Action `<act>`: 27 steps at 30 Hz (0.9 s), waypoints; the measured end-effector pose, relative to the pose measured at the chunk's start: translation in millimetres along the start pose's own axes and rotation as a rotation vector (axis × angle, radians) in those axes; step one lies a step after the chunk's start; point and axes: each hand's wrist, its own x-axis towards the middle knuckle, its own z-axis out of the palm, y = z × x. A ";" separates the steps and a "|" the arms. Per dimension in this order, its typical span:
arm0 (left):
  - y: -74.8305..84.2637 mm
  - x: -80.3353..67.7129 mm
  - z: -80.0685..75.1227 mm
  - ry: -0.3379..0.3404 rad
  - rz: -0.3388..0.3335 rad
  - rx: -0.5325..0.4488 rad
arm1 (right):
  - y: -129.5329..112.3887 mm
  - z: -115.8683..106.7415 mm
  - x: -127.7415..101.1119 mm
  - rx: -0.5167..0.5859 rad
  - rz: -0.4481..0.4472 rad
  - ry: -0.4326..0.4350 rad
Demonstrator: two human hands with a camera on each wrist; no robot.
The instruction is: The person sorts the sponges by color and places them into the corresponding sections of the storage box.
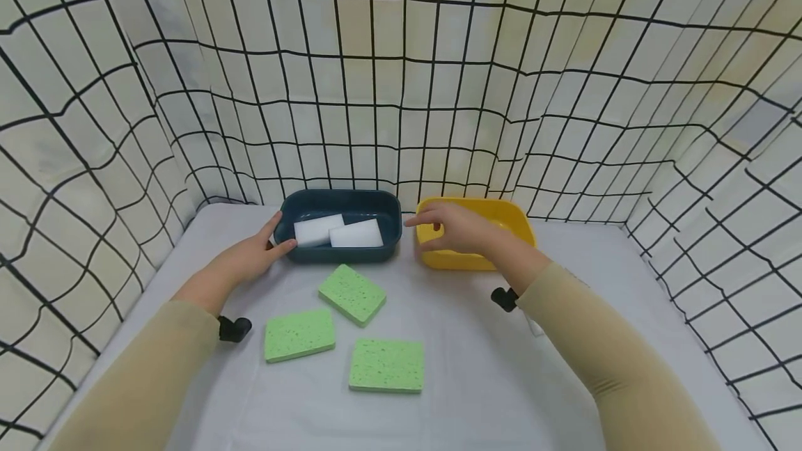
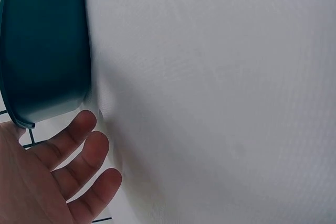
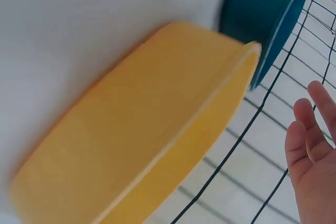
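Observation:
A dark teal plastic bin (image 1: 338,255) stands at the back of the table with two white sponge blocks, one (image 1: 318,230) partly under the other (image 1: 356,234). My left hand (image 1: 253,256) touches this bin's left end, thumb at the front rim and index finger along the side. In the left wrist view the other fingers (image 2: 86,153) hang loosely below the bin's end. Over the left part of a yellow bin (image 1: 464,261) hovers my right hand (image 1: 460,227), fingers extended toward the teal bin and nothing in them. The right wrist view shows those fingers (image 3: 304,135) above the yellow rim.
Three green speckled sponges lie in front of the bins: one (image 1: 353,294) near the teal bin, another (image 1: 299,335) to the left, a third (image 1: 386,365) nearest me. Black wire grid panels (image 1: 404,82) border the white-covered table (image 1: 476,381) at the back and both sides.

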 end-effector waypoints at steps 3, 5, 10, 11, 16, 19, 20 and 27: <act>-0.9 0.4 1.3 0.002 0.001 0.003 | 13.9 2.4 -20.2 -0.034 0.012 -0.004; -2.1 0.7 2.4 0.001 0.001 0.004 | 26.2 5.7 -34.5 -0.050 0.012 0.004; -3.9 0.4 3.8 -0.005 0.000 0.004 | 56.9 11.8 -76.2 -0.039 0.035 0.029; -4.1 0.3 3.8 -0.006 -0.001 0.003 | 62.2 12.4 -85.5 -0.029 0.059 0.028; -2.0 -0.6 2.1 -0.003 0.008 -0.010 | 86.3 14.2 -128.8 -0.006 0.181 0.034; -0.3 -1.7 0.6 0.001 0.017 -0.013 | 98.6 15.9 -148.1 0.009 0.230 0.046; 0.1 -1.9 0.2 0.002 0.023 -0.011 | 101.4 16.5 -153.1 0.018 0.243 0.047; 1.6 -0.6 0.5 0.000 0.031 -0.014 | 114.2 23.3 -174.1 0.057 0.365 0.020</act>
